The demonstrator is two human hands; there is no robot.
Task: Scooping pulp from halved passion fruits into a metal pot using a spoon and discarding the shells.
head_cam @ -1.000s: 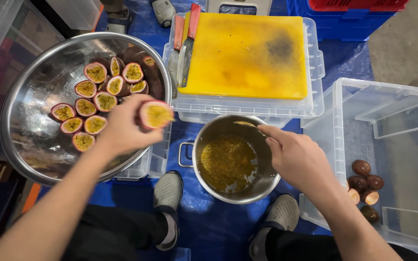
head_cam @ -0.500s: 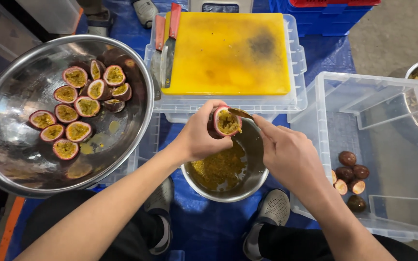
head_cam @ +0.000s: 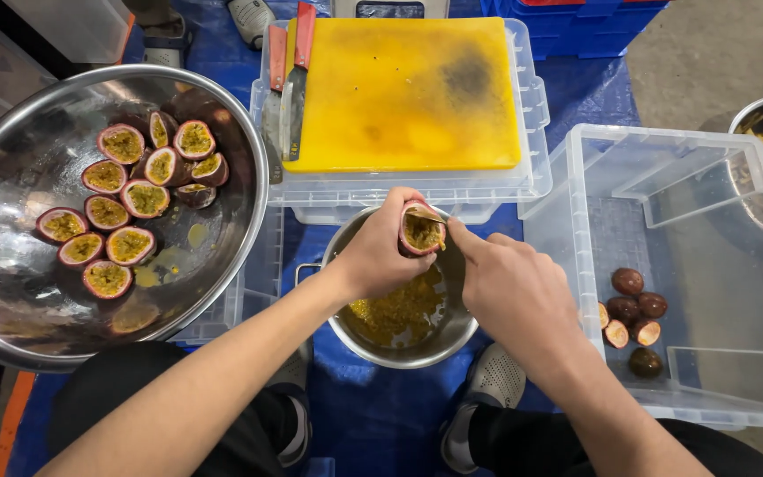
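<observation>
While a halved passion fruit (head_cam: 421, 231) is gripped by the left hand (head_cam: 380, 256) above the small metal pot (head_cam: 404, 340), its cut side is turned toward the right hand (head_cam: 509, 296). The right hand is closed around a spoon (head_cam: 430, 215), whose tip is placed inside the fruit half. Yellow pulp (head_cam: 397, 314) is seen in the pot. More halved fruits (head_cam: 125, 199) are laid in the large steel bowl (head_cam: 19, 185) at the left. Emptied shells (head_cam: 633, 309) are kept in the clear plastic bin (head_cam: 708, 238) at the right. A yellow cutting board (head_cam: 408, 88) with two knives (head_cam: 289, 79) is set behind the pot.
</observation>
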